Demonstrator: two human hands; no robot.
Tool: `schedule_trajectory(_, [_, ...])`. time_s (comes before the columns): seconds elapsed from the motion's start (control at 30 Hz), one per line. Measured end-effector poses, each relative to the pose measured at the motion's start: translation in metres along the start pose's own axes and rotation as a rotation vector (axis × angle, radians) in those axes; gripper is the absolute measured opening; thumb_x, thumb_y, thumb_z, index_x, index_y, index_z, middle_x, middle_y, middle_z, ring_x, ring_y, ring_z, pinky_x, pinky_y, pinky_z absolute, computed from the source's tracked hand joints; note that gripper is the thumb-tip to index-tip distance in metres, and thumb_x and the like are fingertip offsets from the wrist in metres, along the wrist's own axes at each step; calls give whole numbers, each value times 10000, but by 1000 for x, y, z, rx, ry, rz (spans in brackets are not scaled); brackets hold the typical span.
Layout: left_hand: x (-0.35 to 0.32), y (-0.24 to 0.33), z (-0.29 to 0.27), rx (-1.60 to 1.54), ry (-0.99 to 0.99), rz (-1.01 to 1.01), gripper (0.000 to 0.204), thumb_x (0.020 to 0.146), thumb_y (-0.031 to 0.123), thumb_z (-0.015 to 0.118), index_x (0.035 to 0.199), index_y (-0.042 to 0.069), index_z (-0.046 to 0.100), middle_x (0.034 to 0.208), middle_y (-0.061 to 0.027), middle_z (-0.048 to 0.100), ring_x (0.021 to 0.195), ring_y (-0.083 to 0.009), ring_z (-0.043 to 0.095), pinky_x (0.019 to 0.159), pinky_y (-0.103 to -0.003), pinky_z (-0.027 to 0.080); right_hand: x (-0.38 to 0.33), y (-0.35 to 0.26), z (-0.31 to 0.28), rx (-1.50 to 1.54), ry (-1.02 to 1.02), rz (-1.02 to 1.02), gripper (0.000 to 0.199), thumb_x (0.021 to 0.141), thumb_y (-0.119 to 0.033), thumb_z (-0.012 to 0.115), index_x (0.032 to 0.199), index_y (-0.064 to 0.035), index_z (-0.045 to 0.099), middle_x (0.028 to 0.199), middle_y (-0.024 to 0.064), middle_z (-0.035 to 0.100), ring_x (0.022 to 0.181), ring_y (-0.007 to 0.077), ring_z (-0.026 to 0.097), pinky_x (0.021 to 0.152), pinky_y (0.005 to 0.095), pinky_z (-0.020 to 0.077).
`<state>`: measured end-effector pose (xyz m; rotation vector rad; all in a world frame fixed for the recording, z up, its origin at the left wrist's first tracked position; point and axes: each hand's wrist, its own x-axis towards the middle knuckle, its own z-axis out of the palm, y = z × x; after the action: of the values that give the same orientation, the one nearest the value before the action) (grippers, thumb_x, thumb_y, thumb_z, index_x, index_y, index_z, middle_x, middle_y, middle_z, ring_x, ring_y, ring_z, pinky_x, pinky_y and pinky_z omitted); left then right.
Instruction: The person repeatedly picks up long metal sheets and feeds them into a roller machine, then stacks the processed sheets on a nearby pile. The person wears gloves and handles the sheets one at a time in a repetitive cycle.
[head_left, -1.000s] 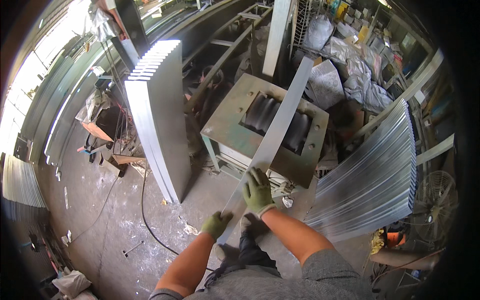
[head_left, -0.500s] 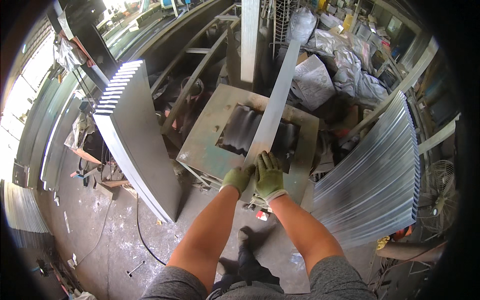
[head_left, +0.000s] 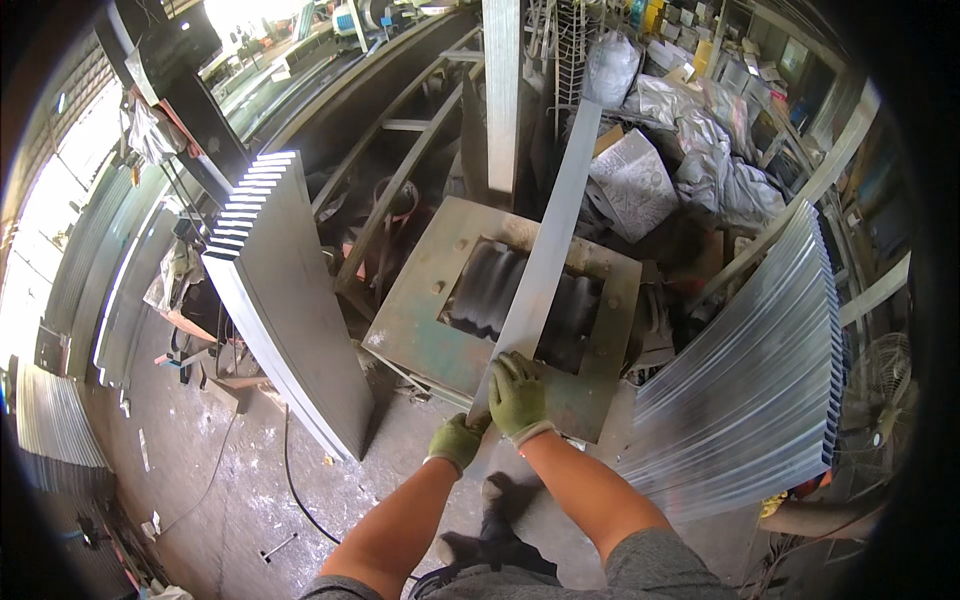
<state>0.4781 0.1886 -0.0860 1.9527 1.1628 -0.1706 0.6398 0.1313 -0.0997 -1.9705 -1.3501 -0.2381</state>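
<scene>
A long flat silvery metal bar [head_left: 550,240] lies slantwise across a worn metal machine table [head_left: 415,300]. It crosses the rectangular opening, where dark ridged rollers [head_left: 490,285] show on both sides of it. Both hands wear green gloves. At the bar's near end, past the table's front edge, my left hand [head_left: 458,442] is closed around it, its fingertips partly hidden. My right hand [head_left: 517,395] rests on top of the bar a little farther up, fingers stretched out flat along it. The far end of the bar reaches beyond the table's back edge.
At left stands an upright stack of metal bars [head_left: 290,310]. Another fanned row of shiny bars [head_left: 740,380] leans at right. Behind the table rises a metal post [head_left: 502,110], with sacks [head_left: 705,130] to its right. A black cable [head_left: 290,480] lies on the floor.
Both hands have come nearer to me, and the bar has slid back with them. My left hand is now lower, off the table's front edge. The view has shifted slightly.
</scene>
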Motion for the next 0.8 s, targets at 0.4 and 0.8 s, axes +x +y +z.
schedule_trajectory(0.4, [94,81,-15,-123,44,47,796,1053,723,485,1268,-3,728,1228,-338,737,1199,-525,680,1019,-545,542,96,74,3,-207,26,-24,265,942,-143,657,1169,-29,732,1296,154,727,1223,376,660,1118,479,508])
schedule_trajectory(0.8, [-16,-9,22,-153,62,-2,780,1039,726,519,1238,5,739,1220,-347,731,1210,-539,662,1014,-581,528,-18,-1,6,-141,-111,30,359,919,-153,681,1256,-36,722,1419,159,663,1366,398,590,1177,528,463])
